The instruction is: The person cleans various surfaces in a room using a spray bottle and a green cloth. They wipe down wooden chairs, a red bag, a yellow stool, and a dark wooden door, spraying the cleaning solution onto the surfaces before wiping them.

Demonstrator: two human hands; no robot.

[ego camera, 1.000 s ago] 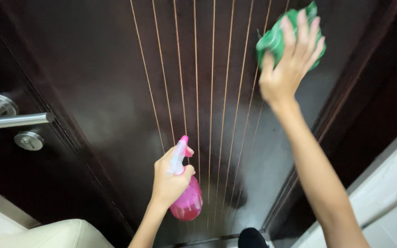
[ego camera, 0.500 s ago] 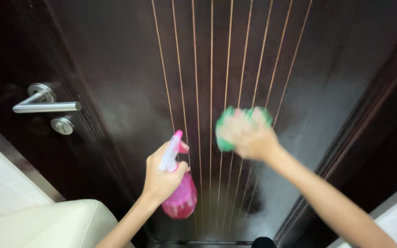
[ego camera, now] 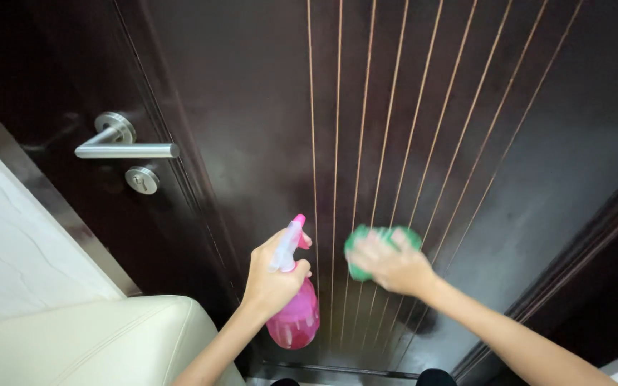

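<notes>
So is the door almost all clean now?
Hard to say for sure. The right hand presses a green cloth on the lower middle of the dark door, over the thin lines. The left hand holds a pink spray bottle ready. The wood above shows a dull haze, maybe wiped. The part by the silver handle and the right side show no clear sign of wiping.

left hand (ego camera: 272,279): fingers curled in a grip, arm raised | right hand (ego camera: 391,263): flat, blurred, arm outstretched
</notes>
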